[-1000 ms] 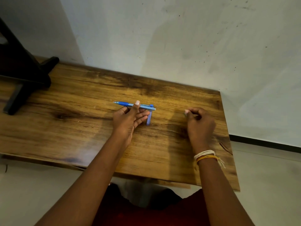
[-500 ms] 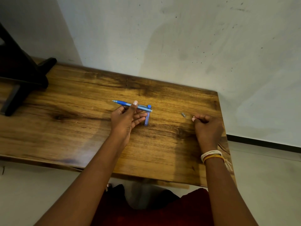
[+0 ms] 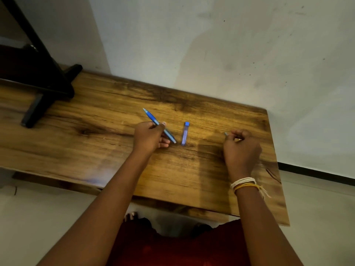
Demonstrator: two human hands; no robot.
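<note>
A blue mechanical pencil (image 3: 153, 120) is held in my left hand (image 3: 149, 137), its tip pointing up and to the left over the wooden table (image 3: 96, 143). A narrow blue lead case (image 3: 185, 133) lies on the table just right of that hand, free of it. My right hand (image 3: 241, 148) rests near the table's right side with fingers curled, pinching a small grey piece (image 3: 226, 134) at its fingertips. Thread bands circle the right wrist.
A black stand (image 3: 38, 89) occupies the table's far left corner. A pale wall runs behind the table. The table's right edge lies close to my right hand, with floor beyond. My red-clothed lap is below the front edge.
My left hand has lifted and turned the pencil from lying level to slanting, uncovering the lead case. My right hand set the small grey piece down, then took it up again.
</note>
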